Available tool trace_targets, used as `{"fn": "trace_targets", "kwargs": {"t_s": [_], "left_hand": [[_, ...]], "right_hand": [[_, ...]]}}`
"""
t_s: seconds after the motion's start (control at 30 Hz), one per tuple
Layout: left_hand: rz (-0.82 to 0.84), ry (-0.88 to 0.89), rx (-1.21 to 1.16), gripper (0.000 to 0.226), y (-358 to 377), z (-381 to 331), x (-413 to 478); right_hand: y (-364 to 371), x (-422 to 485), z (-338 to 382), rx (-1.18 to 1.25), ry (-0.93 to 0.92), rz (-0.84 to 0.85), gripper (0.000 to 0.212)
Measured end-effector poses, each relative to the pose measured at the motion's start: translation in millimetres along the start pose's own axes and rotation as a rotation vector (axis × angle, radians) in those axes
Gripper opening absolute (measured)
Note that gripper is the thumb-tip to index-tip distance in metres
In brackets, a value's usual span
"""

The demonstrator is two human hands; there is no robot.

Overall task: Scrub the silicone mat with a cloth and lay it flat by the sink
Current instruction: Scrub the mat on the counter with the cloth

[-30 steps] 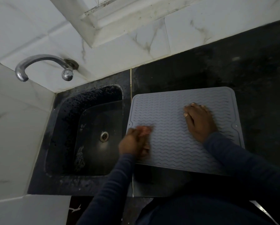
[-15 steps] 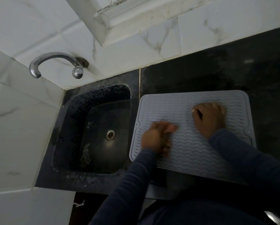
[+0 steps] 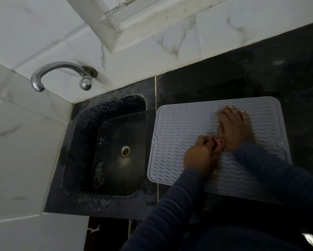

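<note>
Flat on counter [image 3: 242,78] at 3 o'clock of sink [image 3: 79,124], silicone mat [image 3: 179,142], long axis 9-to-3, my left hand [image 3: 199,158] clenching cloth [image 3: 218,144] mid-mat, my right hand [image 3: 233,129] pressing mat, fingers [image 3: 229,113] straight toward 12.

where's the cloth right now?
Head view, right of centre: the cloth, gripped by the left hand, lies on the silicone mat right beside the right hand, which rests flat on the mat.

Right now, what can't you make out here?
Head view only.
Cloth: mostly hidden inside the left hand.
Mat: near edge covered by the sleeves.
Right hand: blurred by motion.
Sink: too dark to tell whether it is wet.
</note>
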State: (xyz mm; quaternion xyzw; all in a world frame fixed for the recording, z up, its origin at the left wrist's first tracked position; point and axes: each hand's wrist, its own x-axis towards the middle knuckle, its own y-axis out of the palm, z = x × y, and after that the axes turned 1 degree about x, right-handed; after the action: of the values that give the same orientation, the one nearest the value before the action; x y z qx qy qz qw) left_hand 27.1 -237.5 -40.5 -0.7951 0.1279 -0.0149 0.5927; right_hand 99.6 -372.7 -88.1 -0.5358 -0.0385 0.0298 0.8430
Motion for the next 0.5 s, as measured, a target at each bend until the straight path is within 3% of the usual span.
{"fn": "trace_targets", "kwargs": {"t_s": [0.1, 0.27, 0.37, 0.5], "left_hand": [[-0.024, -0.110, 0.001, 0.037, -16.8, 53.1, -6.0], [-0.115, -0.522, 0.017, 0.036, -47.3, 148.0, -7.9], [-0.139, -0.412, -0.011, 0.041, -50.6, 119.7, 0.8], [0.013, 0.034, -0.006, 0.035, -15.1, 26.6, 7.2]], "right_hand": [[0.7, -2.2, 1.8, -0.007, 0.006, 0.009, 0.046], [-0.1, -3.0, 1.1, 0.008, -0.001, -0.006, 0.052], [-1.4, -2.7, 3.3, -0.007, 0.003, -0.010, 0.051], [-2.5, -1.7, 5.0, -0.017, 0.010, 0.017, 0.043]]}}
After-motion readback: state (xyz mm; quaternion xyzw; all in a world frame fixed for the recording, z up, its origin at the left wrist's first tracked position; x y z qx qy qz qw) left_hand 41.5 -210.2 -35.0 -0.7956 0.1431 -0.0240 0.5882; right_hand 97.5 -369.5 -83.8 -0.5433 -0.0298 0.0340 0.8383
